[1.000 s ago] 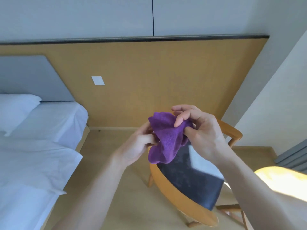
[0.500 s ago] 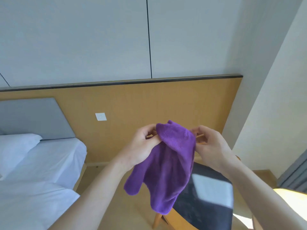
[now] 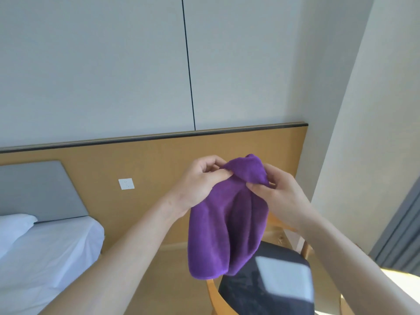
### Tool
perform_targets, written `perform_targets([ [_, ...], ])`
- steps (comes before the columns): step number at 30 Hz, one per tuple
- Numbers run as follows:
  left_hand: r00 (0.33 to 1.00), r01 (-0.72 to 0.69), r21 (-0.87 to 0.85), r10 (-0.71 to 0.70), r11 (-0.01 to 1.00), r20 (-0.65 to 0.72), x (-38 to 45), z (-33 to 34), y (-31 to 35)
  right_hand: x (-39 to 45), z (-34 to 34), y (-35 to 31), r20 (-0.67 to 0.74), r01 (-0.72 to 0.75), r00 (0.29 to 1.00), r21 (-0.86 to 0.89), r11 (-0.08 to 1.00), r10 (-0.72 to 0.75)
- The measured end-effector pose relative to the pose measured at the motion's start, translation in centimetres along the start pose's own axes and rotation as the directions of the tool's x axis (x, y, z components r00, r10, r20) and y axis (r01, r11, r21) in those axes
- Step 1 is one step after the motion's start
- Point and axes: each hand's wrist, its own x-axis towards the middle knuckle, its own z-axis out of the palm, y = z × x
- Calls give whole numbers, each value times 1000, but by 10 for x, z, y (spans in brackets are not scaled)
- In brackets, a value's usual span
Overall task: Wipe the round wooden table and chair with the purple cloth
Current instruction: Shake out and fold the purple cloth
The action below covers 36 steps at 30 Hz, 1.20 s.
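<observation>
Within the last second the purple cloth [image 3: 227,226] had gone from a tight wad to a long drape hanging in the air above the chair [image 3: 268,289] (its dark seat sat just below the cloth's hem). The left hand [image 3: 200,185] and right hand [image 3: 279,192] each pinched the top edge, fingers curled into the fabric. Judging by that, wiping had not begun, and the cloth was being readied, with the table [image 3: 404,283] only a bright sliver at lower right.

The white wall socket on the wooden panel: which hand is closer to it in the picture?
Left. The left hand pinches the purple cloth just right of the socket; the right hand holds the cloth's far side, farther from it.
</observation>
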Motion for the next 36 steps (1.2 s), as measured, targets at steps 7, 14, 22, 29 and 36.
perform_targets([
  [7,994,-87,200,99,976,-55,4,-3,10,11,-36,-9,5,44,999,-126,991,-44],
  [14,979,-179,262,198,948,-47,21,12,30,15,-54,-12,38,52,998,-268,962,-44],
  [22,951,-309,306,294,901,93,42,20,73,19,-81,-23,254,-116,967,454,884,-3],
  [29,952,-254,789,290,560,101,45,-22,80,22,-78,-20,184,-64,983,327,943,3],
  [36,980,-125,750,199,649,-9,49,-47,54,42,-79,-16,70,-23,997,-59,998,27],
])
